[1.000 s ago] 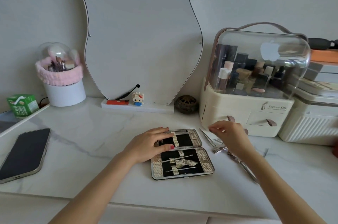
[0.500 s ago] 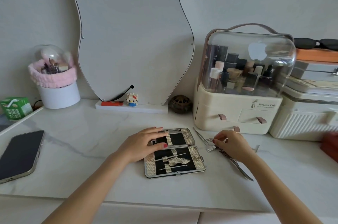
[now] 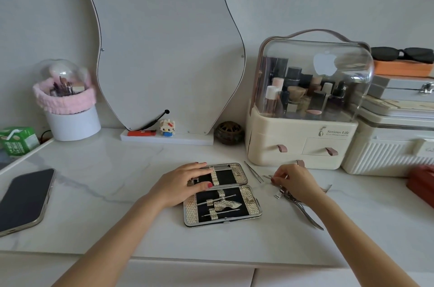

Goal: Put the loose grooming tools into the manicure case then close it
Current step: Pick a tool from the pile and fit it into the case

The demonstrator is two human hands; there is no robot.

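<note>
1. The manicure case [image 3: 222, 195] lay open flat on the white marble counter [image 3: 98, 193], near its front edge, with both black-lined halves facing up.
2. My left hand [image 3: 185, 184] rested on the case's far half — fingers straight and spread, pressing down, curled round nothing.
3. A few slim tools [image 3: 218, 205] sat under the straps of the near half.
4. My right hand [image 3: 294, 182] was down on the counter just right of the case, fingertips pinched on a small metal tool [image 3: 270, 177]; I could not tell which tool it was.
5. The tweezers [image 3: 253, 171] lay loose between the case and that hand, touching neither.
6. The nail nippers [image 3: 298, 204] lay partly under my right wrist, handles pointing toward the near right.
7. Another small metal piece [image 3: 327, 188] lay to the right of my forearm — too small to identify.
8. A phone [image 3: 22, 201] lay face up at the left end of the counter, well apart from the case.
9. A wavy mirror [image 3: 164, 47] leaned at the back wall, and a clear-domed cosmetics organiser [image 3: 303, 141] stood behind the loose tools.
</note>
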